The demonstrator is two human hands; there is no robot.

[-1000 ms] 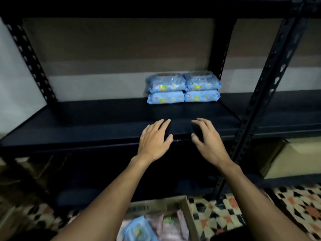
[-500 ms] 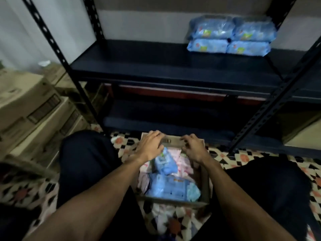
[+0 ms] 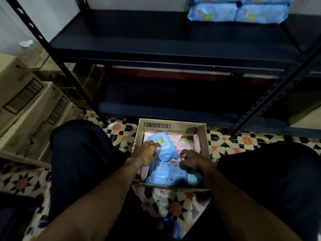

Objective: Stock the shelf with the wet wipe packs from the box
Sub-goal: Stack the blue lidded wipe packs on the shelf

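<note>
An open cardboard box (image 3: 173, 125) stands on the tiled floor between my knees. It holds blue and pink wet wipe packs. My left hand (image 3: 147, 153) grips the left edge of a tilted blue pack (image 3: 165, 145) at the top of the pile. My right hand (image 3: 190, 160) is inside the box with curled fingers, over a pink pack (image 3: 186, 145) and a flat blue pack (image 3: 166, 174); whether it holds one is hidden. Several blue packs (image 3: 238, 13) are stacked at the back right of the dark shelf (image 3: 156, 42).
A black perforated upright (image 3: 271, 94) slants down to the right of the box, and another (image 3: 52, 49) stands at the left. Cardboard cartons (image 3: 20, 94) are stacked at the left. A lower shelf board (image 3: 165, 110) lies just beyond the box. My legs (image 3: 79, 153) flank the box.
Both hands came down from the shelf's front edge to the box, then moved from its far rim in among the packs. The view tilted down.
</note>
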